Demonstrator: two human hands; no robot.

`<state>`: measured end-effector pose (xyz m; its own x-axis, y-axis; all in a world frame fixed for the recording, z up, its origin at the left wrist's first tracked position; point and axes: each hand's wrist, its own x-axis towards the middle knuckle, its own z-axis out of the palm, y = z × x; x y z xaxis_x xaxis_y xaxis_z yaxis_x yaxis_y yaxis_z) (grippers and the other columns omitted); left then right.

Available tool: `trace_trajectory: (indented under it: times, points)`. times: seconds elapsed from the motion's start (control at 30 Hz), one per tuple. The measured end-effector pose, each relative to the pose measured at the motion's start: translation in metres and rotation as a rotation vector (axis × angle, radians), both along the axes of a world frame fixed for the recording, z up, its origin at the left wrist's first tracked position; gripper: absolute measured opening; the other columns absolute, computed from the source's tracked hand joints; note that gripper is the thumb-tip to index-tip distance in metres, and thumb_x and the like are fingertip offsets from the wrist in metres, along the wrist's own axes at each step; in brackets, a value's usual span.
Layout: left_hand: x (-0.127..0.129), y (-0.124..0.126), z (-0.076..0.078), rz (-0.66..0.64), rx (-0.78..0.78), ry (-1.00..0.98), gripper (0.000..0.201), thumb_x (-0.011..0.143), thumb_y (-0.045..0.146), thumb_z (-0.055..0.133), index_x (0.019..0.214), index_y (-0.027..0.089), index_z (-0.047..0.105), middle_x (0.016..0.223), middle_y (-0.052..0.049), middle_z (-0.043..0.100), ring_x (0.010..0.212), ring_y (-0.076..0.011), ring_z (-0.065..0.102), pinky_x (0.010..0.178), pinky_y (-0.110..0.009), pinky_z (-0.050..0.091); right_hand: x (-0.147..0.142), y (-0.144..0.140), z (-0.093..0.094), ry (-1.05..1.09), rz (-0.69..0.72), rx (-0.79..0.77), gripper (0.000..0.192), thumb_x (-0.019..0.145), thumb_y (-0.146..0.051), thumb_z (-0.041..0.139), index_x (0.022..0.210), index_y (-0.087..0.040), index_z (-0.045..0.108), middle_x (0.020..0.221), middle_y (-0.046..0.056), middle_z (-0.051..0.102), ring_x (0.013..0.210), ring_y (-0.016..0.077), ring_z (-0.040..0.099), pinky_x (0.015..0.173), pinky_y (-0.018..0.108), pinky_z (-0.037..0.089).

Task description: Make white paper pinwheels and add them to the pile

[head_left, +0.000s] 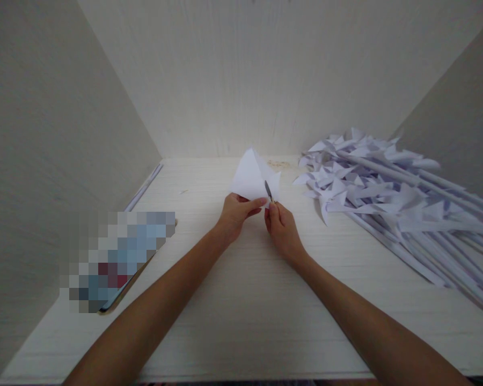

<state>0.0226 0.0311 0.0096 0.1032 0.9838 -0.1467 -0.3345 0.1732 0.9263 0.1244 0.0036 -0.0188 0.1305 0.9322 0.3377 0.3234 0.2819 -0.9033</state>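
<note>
Creased white sheet of paper [247,179]: stood just above the middle of the white wood-grained tabletop [241,321], ahead of both hands, toward the back wall [241,80].
Left hand [234,214]: was closed in a pinch on the near edge of the paper, thumb stretched to the right.
Right hand [282,225]: was closed around a small dark-bladed cutting tool [268,191]; how its handle sat in the fingers could not be seen, nor whether it was scissors or a single blade.
Cutting step: the blade overlapped the paper's lower right part, so a cut seemed to be in hand, though no finished slit could be made out.
Next move: it appeared to call for a taut sheet, the left thumb clear of the blade, and a controlled stroke.
Paper's direction: its peak pointed away from the person, toward the back wall; another corner pointed right. Its long axis seemed to run roughly front to back, a crease dropping from the peak.
Right side: a heap of white folded-paper shapes with pointed tips [342,185] lay among long white rods [386,249].
Left side: a flat device, mostly pixelated [132,262], lay near a thin white rod [144,187] along the wall.
</note>
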Motion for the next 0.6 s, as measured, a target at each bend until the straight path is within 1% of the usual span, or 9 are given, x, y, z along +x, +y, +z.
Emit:
trace_trajectory:
  times: [0.07, 0.17, 0.2, 0.27, 0.37, 0.43, 0.5, 0.6]
  points:
    - [-0.002, 0.003, 0.002, 0.029, -0.013, -0.043, 0.025, 0.046, 0.017, 0.075, 0.067, 0.014, 0.062, 0.070, 0.000, 0.063, 0.059, -0.0079, 0.056, 0.057, -0.021, 0.045, -0.001, 0.000, 0.001, -0.024, -0.001, -0.008, 0.030, 0.085, -0.029, 0.032, 0.056, -0.023, 0.037, 0.050, -0.003, 0.039, 0.048, 0.0123, 0.035, 0.050, 0.027, 0.027]
    - [-0.010, 0.010, 0.006, 0.078, -0.028, -0.095, 0.020, 0.051, 0.020, 0.071, 0.068, 0.015, 0.060, 0.068, 0.001, 0.061, 0.056, -0.0071, 0.054, 0.050, -0.019, 0.042, -0.001, -0.001, 0.002, -0.046, 0.000, -0.024, 0.030, 0.085, -0.027, 0.031, 0.056, -0.023, 0.036, 0.049, -0.003, 0.039, 0.047, 0.0121, 0.035, 0.050, 0.027, 0.027]
    - [-0.014, 0.013, 0.007, 0.097, -0.025, -0.094, 0.018, 0.053, 0.021, 0.070, 0.067, 0.016, 0.060, 0.065, 0.002, 0.060, 0.053, -0.0068, 0.052, 0.047, -0.018, 0.040, -0.001, -0.001, 0.002, -0.047, 0.006, -0.029, 0.030, 0.085, -0.028, 0.031, 0.056, -0.023, 0.036, 0.049, -0.003, 0.039, 0.047, 0.0120, 0.035, 0.050, 0.027, 0.027]
    - [-0.024, 0.020, 0.010, 0.113, -0.003, -0.026, 0.014, 0.053, 0.021, 0.069, 0.061, 0.015, 0.058, 0.059, 0.002, 0.057, 0.049, -0.0059, 0.049, 0.041, -0.016, 0.035, -0.001, -0.001, 0.002, -0.038, 0.019, -0.032, 0.030, 0.086, -0.030, 0.032, 0.056, -0.023, 0.036, 0.049, -0.004, 0.039, 0.047, 0.0119, 0.035, 0.050, 0.027, 0.027]
    - [-0.039, 0.028, 0.014, 0.049, 0.046, 0.179, 0.012, 0.051, 0.018, 0.070, 0.054, 0.014, 0.058, 0.052, 0.002, 0.053, 0.044, -0.0041, 0.042, 0.035, -0.015, 0.025, 0.000, 0.000, 0.001, -0.025, 0.028, -0.014, 0.030, 0.085, -0.030, 0.034, 0.057, -0.022, 0.037, 0.050, -0.003, 0.040, 0.047, 0.0118, 0.036, 0.050, 0.027, 0.027]
    - [-0.046, 0.031, 0.017, 0.026, 0.056, 0.267, 0.013, 0.051, 0.015, 0.070, 0.048, 0.013, 0.057, 0.046, 0.003, 0.047, 0.040, -0.0026, 0.035, 0.033, -0.014, 0.018, 0.000, 0.000, 0.000, -0.028, 0.028, 0.001, 0.030, 0.085, -0.030, 0.034, 0.056, -0.023, 0.036, 0.051, -0.003, 0.040, 0.048, 0.0119, 0.036, 0.050, 0.027, 0.027]
    - [-0.050, 0.032, 0.020, 0.000, 0.056, 0.290, 0.018, 0.051, 0.013, 0.069, 0.043, 0.012, 0.054, 0.042, 0.005, 0.039, 0.037, -0.0010, 0.028, 0.032, -0.014, 0.012, 0.001, 0.000, -0.001, -0.019, 0.039, 0.002, 0.030, 0.085, -0.031, 0.035, 0.056, -0.023, 0.036, 0.051, -0.003, 0.039, 0.047, 0.0119, 0.035, 0.049, 0.027, 0.026]
    - [-0.052, 0.032, 0.023, -0.037, 0.036, 0.272, 0.024, 0.054, 0.009, 0.069, 0.040, 0.012, 0.050, 0.039, 0.006, 0.032, 0.035, 0.0005, 0.022, 0.032, -0.013, 0.011, 0.001, 0.000, -0.003, 0.017, 0.069, -0.004, 0.030, 0.085, -0.035, 0.036, 0.058, -0.023, 0.036, 0.052, -0.003, 0.038, 0.048, 0.0117, 0.035, 0.047, 0.026, 0.026]
